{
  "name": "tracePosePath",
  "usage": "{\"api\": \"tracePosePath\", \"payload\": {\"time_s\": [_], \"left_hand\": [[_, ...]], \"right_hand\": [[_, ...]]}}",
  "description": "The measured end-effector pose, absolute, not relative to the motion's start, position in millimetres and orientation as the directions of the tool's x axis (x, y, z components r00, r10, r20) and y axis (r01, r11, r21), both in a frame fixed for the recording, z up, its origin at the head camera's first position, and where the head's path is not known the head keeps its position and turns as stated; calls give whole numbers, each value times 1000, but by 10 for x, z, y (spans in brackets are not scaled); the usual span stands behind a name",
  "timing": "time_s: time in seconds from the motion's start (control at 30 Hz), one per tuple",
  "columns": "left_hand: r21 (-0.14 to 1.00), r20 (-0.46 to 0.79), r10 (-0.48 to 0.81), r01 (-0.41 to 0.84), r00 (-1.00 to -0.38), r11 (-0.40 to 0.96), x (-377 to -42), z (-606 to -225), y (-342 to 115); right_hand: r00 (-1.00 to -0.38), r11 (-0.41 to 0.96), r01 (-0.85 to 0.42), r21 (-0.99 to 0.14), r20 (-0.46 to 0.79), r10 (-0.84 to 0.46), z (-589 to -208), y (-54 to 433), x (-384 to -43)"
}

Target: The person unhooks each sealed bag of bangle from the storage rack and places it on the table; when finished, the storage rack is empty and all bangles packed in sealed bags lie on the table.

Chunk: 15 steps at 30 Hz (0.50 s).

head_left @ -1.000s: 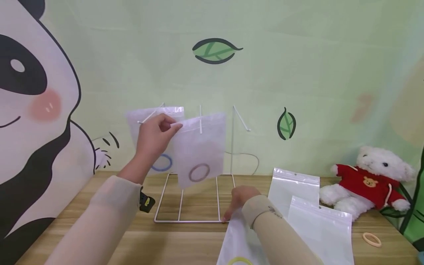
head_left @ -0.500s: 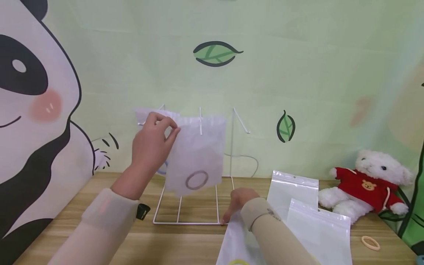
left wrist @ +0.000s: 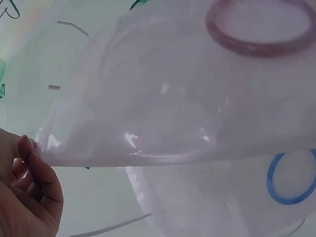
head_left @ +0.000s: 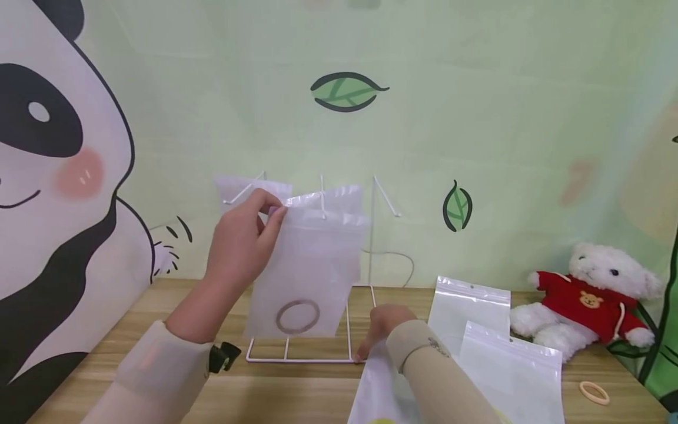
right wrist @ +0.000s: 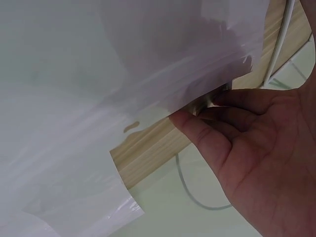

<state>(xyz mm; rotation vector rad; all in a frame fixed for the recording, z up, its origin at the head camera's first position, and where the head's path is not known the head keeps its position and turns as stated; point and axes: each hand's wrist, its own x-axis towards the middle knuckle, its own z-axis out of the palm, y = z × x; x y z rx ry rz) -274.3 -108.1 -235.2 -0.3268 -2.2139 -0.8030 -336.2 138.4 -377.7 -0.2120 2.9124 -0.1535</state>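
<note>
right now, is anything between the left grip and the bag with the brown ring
Nothing visible: the left grip pinches the bag directly near its top left corner, with the middle hook off to the right.

translucent bag (left wrist: 148, 108) in left hand (left wrist: 32, 195)

On the wood-grained table (head_left: 265, 394), left of the right hand (head_left: 389, 323), a white wire rack (head_left: 299, 360) was stood. Under the right sleeve (head_left: 439, 365) a near bag (head_left: 371, 383) was spread; right of that hand, a far bag (head_left: 466, 303) was overlapped by a front bag (head_left: 521, 371). Farther right of it, a plush bear (head_left: 588, 297) was seated, and a peach ring (head_left: 606, 401) was laid.
</note>
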Motion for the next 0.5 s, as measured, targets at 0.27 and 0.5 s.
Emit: {"api": "tracePosePath", "payload": {"time_s": [0.27, 0.5], "left_hand": [[523, 720, -66, 478, -691, 706, -2610, -2362, -1101], [550, 713, -69, 494, -698, 673, -2458, -2382, -1152]], "right_hand": [[-962, 983, -124, -133, -226, -152, -3782, 1378, -3322], [-959, 983, -134, -126, -235, -161, -3739, 1377, -3311]]}}
